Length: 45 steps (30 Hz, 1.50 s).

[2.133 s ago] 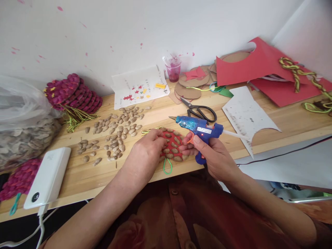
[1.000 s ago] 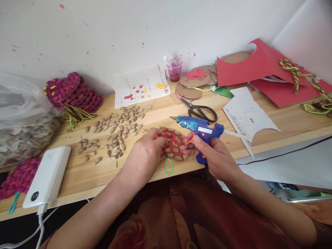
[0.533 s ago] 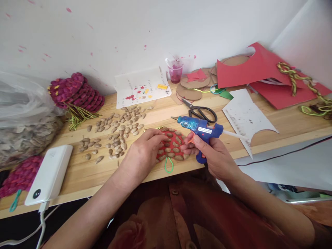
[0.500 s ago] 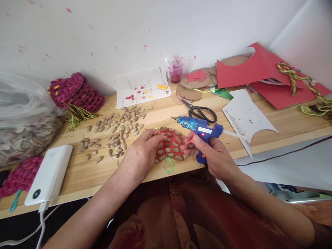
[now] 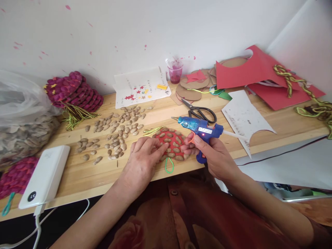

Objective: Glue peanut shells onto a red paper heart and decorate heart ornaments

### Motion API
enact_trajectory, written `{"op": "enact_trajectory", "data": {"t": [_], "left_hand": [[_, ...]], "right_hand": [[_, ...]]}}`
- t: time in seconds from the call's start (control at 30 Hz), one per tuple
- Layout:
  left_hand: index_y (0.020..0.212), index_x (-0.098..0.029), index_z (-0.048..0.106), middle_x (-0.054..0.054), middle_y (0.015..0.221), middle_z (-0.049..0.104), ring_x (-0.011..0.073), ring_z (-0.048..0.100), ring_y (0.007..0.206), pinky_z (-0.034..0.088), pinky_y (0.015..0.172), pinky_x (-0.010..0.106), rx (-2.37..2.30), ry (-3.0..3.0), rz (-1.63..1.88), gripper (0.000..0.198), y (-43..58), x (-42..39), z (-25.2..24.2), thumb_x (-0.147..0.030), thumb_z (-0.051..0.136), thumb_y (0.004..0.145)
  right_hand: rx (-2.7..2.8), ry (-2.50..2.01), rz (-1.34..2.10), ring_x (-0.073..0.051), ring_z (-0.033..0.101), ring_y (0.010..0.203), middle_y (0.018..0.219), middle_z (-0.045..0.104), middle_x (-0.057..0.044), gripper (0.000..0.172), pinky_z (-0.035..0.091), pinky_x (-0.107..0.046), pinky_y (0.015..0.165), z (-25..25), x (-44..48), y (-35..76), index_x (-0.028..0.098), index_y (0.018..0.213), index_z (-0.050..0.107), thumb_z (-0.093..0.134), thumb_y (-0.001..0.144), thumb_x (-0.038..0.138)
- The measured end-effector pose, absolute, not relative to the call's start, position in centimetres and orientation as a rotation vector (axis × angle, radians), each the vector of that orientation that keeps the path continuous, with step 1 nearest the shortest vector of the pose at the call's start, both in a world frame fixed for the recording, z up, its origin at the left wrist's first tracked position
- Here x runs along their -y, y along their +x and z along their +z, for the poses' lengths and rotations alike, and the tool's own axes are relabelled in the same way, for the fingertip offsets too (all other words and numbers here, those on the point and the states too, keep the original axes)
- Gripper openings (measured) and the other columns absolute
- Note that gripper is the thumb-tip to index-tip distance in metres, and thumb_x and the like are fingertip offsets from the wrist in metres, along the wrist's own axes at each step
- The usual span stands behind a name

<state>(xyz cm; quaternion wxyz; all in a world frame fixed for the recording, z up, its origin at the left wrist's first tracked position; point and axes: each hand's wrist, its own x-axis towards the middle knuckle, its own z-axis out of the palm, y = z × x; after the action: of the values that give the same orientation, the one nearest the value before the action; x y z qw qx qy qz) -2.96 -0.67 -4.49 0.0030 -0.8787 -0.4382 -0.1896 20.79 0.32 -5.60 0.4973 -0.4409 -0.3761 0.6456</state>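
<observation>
A red disc (image 5: pixel 171 144) studded with brown shells lies near the front edge of the wooden table (image 5: pixel 282 121), a green loop at its near rim. My left hand (image 5: pixel 142 159) lies flat beside the disc's left edge, fingers stretched out and fingertips touching the rim. My right hand (image 5: pixel 213 155) grips a blue glue gun (image 5: pixel 199 128) by its handle, index finger on the orange trigger, nozzle pointing left above the disc. A red light glows on the gun.
Loose shells (image 5: pixel 116 133) are scattered left of the disc. Black scissors (image 5: pixel 201 111), cardboard rounds and red paper (image 5: pixel 249 71) lie behind and to the right. A white power bank (image 5: pixel 43 176) sits at the left front, purple shell discs (image 5: pixel 74 91) and a plastic bag (image 5: pixel 23 117) beyond.
My left hand has slid back off the red disc toward its left rim, uncovering more of the shells. The glue gun has stayed about where it was.
</observation>
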Motion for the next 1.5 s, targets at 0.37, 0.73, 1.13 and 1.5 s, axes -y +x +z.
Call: {"op": "enact_trajectory", "data": {"t": [0.37, 0.73, 1.13, 1.5], "left_hand": [[0.111, -0.018, 0.072, 0.009, 0.107, 0.068, 0.0297, 0.05, 0.114, 0.039, 0.094, 0.044, 1.274, -2.765, -0.334, 0.021, -1.5, 0.3, -2.2, -0.019, 0.054, 0.101], [0.105, -0.021, 0.073, 0.008, 0.105, 0.069, 0.0286, 0.051, 0.114, 0.038, 0.094, 0.044, 1.299, -2.8, -0.266, 0.019, -1.4, -0.3, -2.1, -0.024, 0.055, 0.101], [0.115, -0.029, 0.076, 0.008, 0.109, 0.07, 0.0272, 0.052, 0.109, 0.039, 0.086, 0.042, 1.382, -2.711, -0.464, 0.023, -2.2, 0.1, -3.9, -0.024, 0.059, 0.1], [0.125, -0.024, 0.071, 0.007, 0.114, 0.074, 0.027, 0.053, 0.113, 0.04, 0.092, 0.042, 1.428, -2.632, -0.72, 0.039, -2.9, 1.3, -4.1, -0.004, 0.053, 0.096]], "right_hand": [[0.899, -1.096, 1.549, -0.018, 0.076, 0.079, 0.089, 0.074, -0.002, 0.031, 0.065, -0.032, 0.076, -5.5, -0.4, 20.6, 0.023, 0.096, 0.072, 0.078, 0.085, 0.051], [0.901, -1.08, 1.532, -0.016, 0.074, 0.075, 0.089, 0.073, -0.002, 0.032, 0.065, -0.031, 0.075, -5.4, -0.3, 20.5, 0.022, 0.095, 0.072, 0.079, 0.084, 0.051], [0.936, -1.089, 1.509, -0.019, 0.075, 0.081, 0.089, 0.073, -0.003, 0.035, 0.063, -0.034, 0.077, -5.4, -0.4, 20.4, 0.021, 0.093, 0.071, 0.078, 0.083, 0.054], [0.933, -1.056, 1.512, -0.015, 0.072, 0.074, 0.087, 0.071, -0.001, 0.033, 0.063, -0.031, 0.075, -5.4, -0.3, 20.3, 0.021, 0.09, 0.071, 0.079, 0.083, 0.053]]}}
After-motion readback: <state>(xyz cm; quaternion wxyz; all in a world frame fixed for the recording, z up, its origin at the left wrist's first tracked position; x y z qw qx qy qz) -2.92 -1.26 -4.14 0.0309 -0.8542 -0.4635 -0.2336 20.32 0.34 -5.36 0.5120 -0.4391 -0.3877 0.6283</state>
